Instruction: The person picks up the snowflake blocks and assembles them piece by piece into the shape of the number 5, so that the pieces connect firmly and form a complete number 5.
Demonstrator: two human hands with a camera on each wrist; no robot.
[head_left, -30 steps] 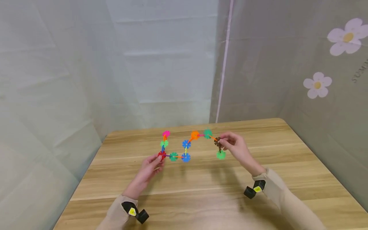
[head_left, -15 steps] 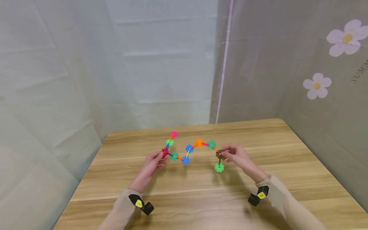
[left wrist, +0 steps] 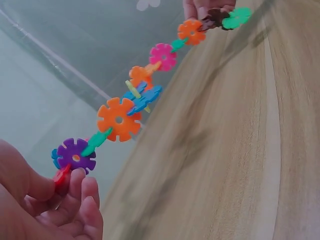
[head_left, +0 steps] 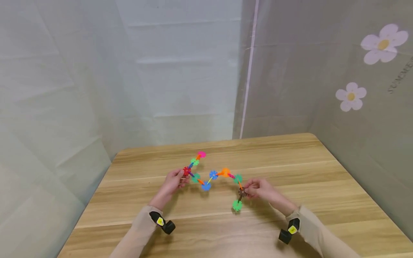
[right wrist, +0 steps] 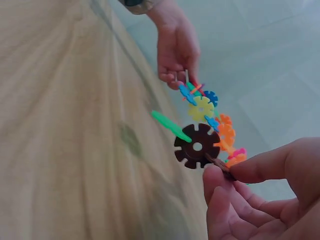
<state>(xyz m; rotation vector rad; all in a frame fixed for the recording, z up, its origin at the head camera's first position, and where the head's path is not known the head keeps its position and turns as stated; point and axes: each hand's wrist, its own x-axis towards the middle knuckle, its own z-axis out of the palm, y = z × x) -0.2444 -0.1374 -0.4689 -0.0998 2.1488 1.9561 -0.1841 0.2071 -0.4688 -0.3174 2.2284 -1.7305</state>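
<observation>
A zigzag chain of interlocking plastic snowflake discs stretches between both hands above the table. My left hand pinches a red disc near one end, where a light green disc and a pink disc branch off past it. My right hand pinches a brown disc at the other end, with a green disc hanging beyond it. Between them run blue, orange and teal discs, among them an orange disc and a yellow disc. Shadows of the chain fall on the wood.
A wooden table lies under both hands. Pale cloth hangs behind it, and a grey cloth printed with flowers stands at the right. A black wrist camera sits on the left sleeve, another camera on the right.
My right hand has come down toward the table's front with the brown-disc end. My left hand has shifted slightly right and up, and the chain now slants down to the right.
</observation>
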